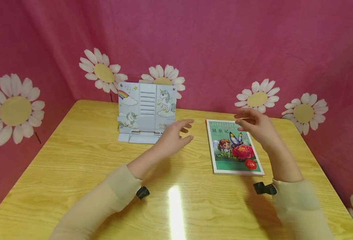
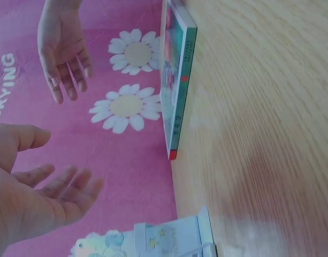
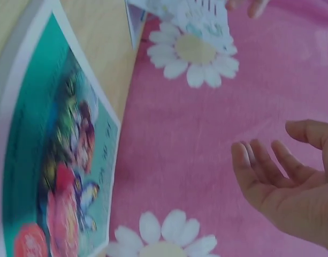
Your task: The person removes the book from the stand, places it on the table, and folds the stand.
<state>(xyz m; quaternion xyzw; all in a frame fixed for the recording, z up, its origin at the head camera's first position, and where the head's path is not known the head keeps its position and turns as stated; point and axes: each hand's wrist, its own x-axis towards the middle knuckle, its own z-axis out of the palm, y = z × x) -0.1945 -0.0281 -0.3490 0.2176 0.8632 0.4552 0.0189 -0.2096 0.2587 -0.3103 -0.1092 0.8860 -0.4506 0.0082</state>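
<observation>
Left hand (image 1: 174, 138) is held up left of the book (image 1: 231, 165), right hand (image 1: 255, 128) by its far-right corner, both empty, fingers loosely bent. Book is laid flat on table (image 1: 83, 150), unicorn stand (image 1: 147, 108) at left; spine lettering (image 2: 179, 119) is shown only by left wrist view.

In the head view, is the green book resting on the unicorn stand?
No, the green book lies flat on the wooden table, to the right of the unicorn stand.
</observation>
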